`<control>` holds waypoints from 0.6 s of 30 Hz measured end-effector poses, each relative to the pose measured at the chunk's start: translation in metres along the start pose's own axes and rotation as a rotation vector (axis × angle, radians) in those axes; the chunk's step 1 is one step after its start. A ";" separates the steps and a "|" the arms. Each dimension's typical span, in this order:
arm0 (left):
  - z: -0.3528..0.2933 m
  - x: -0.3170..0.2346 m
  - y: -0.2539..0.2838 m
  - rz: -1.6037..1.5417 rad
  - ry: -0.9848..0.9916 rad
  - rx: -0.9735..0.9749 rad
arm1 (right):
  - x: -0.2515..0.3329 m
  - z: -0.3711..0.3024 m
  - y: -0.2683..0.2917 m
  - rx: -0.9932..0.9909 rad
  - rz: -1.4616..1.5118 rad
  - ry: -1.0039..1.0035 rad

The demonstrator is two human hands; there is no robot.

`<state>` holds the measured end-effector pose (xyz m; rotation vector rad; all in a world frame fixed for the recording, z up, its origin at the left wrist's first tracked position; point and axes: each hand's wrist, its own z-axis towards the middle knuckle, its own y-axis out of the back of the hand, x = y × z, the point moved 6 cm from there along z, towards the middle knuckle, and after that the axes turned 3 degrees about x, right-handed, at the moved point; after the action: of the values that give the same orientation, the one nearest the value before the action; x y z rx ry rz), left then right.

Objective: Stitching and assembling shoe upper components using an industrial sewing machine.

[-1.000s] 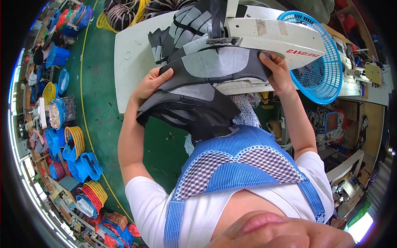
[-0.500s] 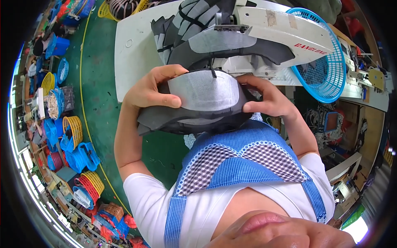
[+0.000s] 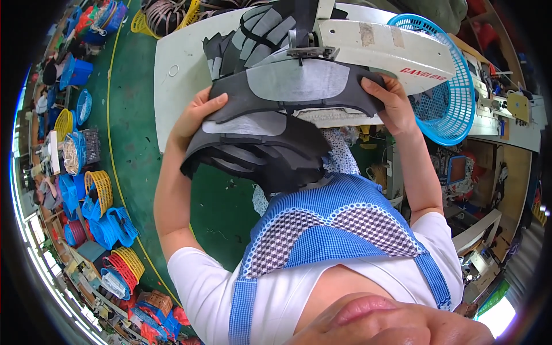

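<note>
A curved black padded fabric piece with a pale grey patch (image 3: pixel 299 81) lies spread below the needle area of a white sewing machine (image 3: pixel 388 49). My left hand (image 3: pixel 200 114) pinches its left end, thumb on top. At its right end, my right hand (image 3: pixel 392 100) grips the edge the same way. Nearer to me, a bundle of similar black pieces with grey patches (image 3: pixel 259 144) hangs at the table edge against my apron. More black and grey pieces (image 3: pixel 256 34) are heaped behind the machine head. Fingers under the fabric are hidden.
The white table (image 3: pixel 178 95) extends to the left of the machine. A blue plastic basket (image 3: pixel 460 98) stands at the right, beside the machine arm. Yellow basket (image 3: pixel 192 12) with dark goods sits at the far left corner. Coloured baskets (image 3: pixel 100 195) line the green floor (image 3: pixel 135 126).
Both hands have left the nearer bundle, moved forward and apart, and taken the ends of the piece at the machine. The bundle has sunk toward my lap.
</note>
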<state>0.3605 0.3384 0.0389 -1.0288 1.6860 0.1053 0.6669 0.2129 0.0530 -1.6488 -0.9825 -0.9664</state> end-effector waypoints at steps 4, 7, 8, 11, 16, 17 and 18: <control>0.010 0.019 -0.003 -0.049 0.015 -0.029 | -0.016 0.012 0.009 -0.073 0.134 -0.011; 0.008 0.024 -0.002 -0.047 -0.006 -0.008 | -0.017 0.014 0.014 -0.086 0.121 0.055; 0.006 0.025 0.000 -0.106 -0.001 -0.009 | -0.019 0.012 0.019 -0.166 0.101 0.023; -0.010 0.015 -0.003 -0.081 -0.126 0.080 | -0.027 -0.003 0.020 -0.269 0.139 -0.105; -0.029 0.008 -0.030 0.097 -0.084 0.326 | -0.021 -0.043 -0.058 0.502 -0.060 -0.068; -0.026 0.008 -0.034 0.130 -0.065 0.331 | -0.024 -0.044 -0.066 0.491 -0.185 -0.067; -0.024 0.007 -0.041 0.128 -0.067 0.369 | -0.028 -0.047 -0.074 0.516 -0.365 -0.107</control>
<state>0.3694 0.2962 0.0601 -0.6352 1.6329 -0.0851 0.5812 0.1797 0.0622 -1.1175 -1.4984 -0.7719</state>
